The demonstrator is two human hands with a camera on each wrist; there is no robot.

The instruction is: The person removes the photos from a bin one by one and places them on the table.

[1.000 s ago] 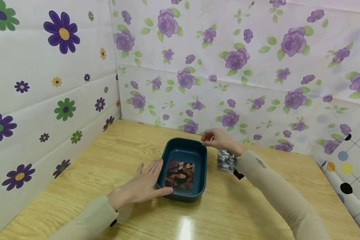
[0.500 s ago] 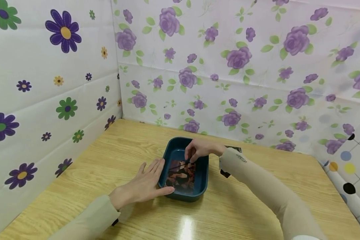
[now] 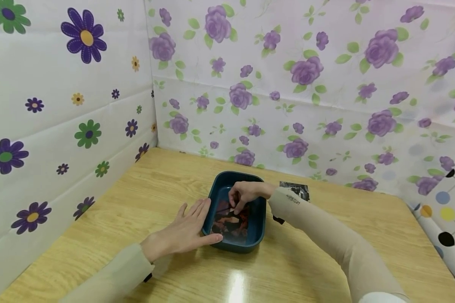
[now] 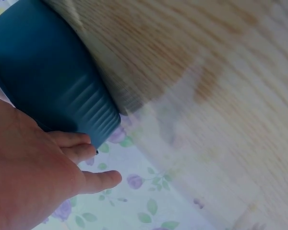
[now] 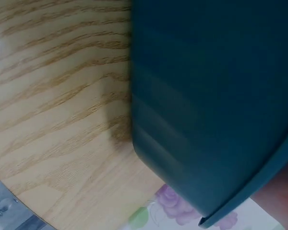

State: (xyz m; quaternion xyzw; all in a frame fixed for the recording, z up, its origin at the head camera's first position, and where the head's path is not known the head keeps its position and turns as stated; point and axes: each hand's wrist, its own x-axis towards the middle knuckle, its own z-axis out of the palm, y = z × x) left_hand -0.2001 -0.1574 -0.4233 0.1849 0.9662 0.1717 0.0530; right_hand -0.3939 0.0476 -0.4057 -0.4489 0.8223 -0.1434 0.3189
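A dark blue, rounded rectangular plastic bin (image 3: 258, 235) stands on the table. On its bottom lies a glossy picture card (image 3: 227, 227) in dark and reddish tones. My left hand (image 3: 183, 231) rests along the bin's left side, fingers straight and thumb over the near rim. In the left wrist view its fingers lie by the bin's ribbed outer wall (image 4: 62, 72). My right hand (image 3: 246, 194) reaches down into the bin, with curled fingers at the card's upper part. Whether they pinch the card is hidden. The right wrist view shows mostly the outer wall (image 5: 197, 96).
A black-and-white picture card (image 3: 297, 189) lies on the wooden table (image 3: 307, 261), right of the bin and partly behind the right sleeve. Flowered sheets (image 3: 197, 92) enclose the table at the back and left. A dotted sheet (image 3: 445, 227) hangs at the right.
My right hand has moved from the bin's far right corner down and left into the bin, onto the card's upper part. The left hand and the bin have stayed in place.
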